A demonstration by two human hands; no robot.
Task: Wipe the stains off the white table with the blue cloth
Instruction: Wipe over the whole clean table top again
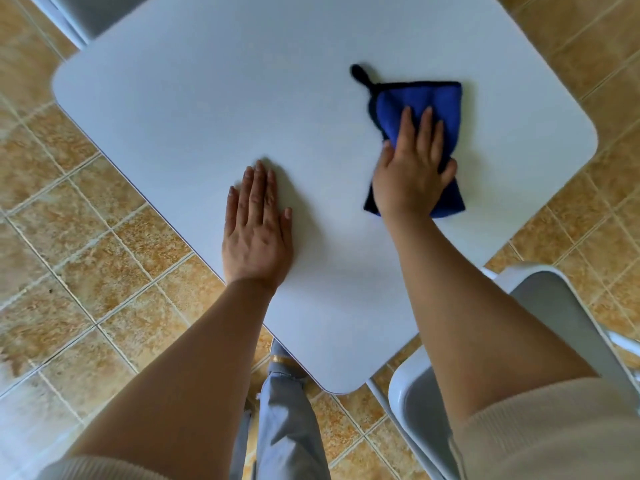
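Observation:
The white table [214, 109] fills the middle of the view, with rounded corners. A blue cloth [420, 98] with a black edge and a black hanging loop lies on its right part. My right hand [414, 168] presses flat on the cloth, fingers spread over it and thumb at its right edge. My left hand [256, 230] rests palm down on the bare tabletop near the left edge, fingers straight and close together, holding nothing. No stain shows clearly on the surface.
A white chair [540, 299] stands at the table's near right corner, partly under my right arm. Another white chair [79, 19] is at the far left. Tan floor tiles [86, 237] surround the table. My legs are below the near corner.

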